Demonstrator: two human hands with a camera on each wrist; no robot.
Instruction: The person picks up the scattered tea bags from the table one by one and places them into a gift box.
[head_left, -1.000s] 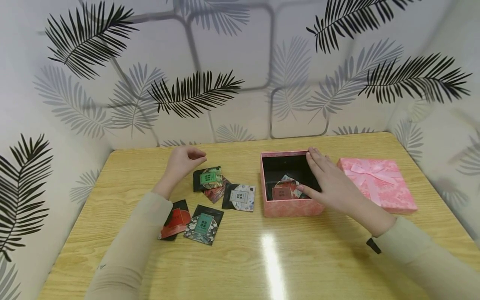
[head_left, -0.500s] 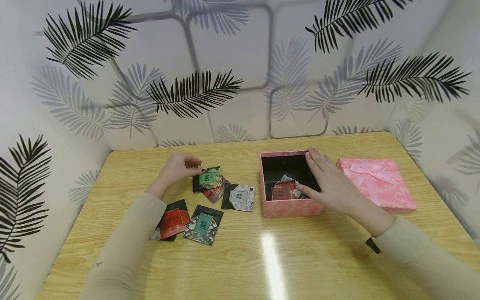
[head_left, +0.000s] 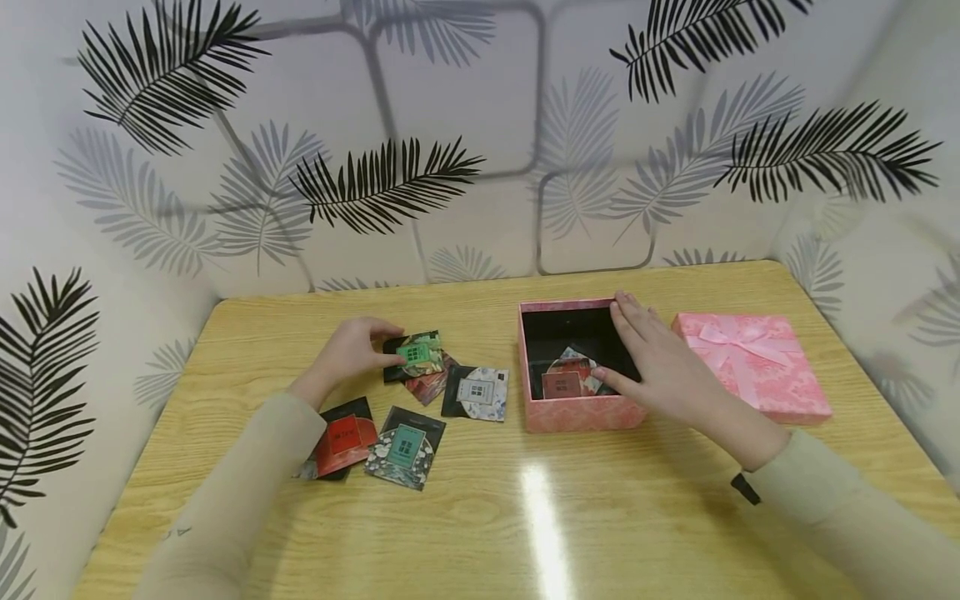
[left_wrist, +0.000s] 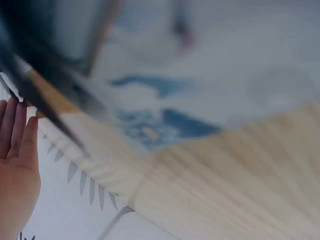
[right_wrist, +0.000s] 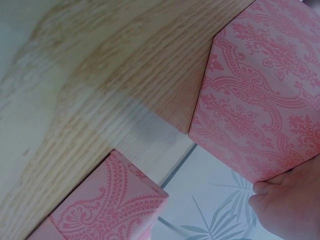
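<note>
starting at the left of my head feed, a sleeve (head_left: 232,492) runs off the bottom edge and covers part of a red packet (head_left: 351,435); something lies under that packet, mostly hidden. the left hand (head_left: 348,354) has bent fingers and its thumb over the left side of a green packet (head_left: 427,352) on the table (head_left: 480,533), but i can't tell whether it grips it. the left wrist feed is too blurred to settle that. a reddish packet (head_left: 433,387) is half buried under the green one. nearer me lies a teal packet (head_left: 405,448); further right, a white packet (head_left: 483,392). the open pink box (head_left: 585,414) holds a packet (head_left: 561,382), partly blocked by its front wall. the right hand (head_left: 663,358) rests on the box's right side, fingers straight, gripping nothing, hiding that rim. rightmost, the lid (head_left: 783,375) with its bow (head_left: 738,343) is partly behind that hand.
</note>
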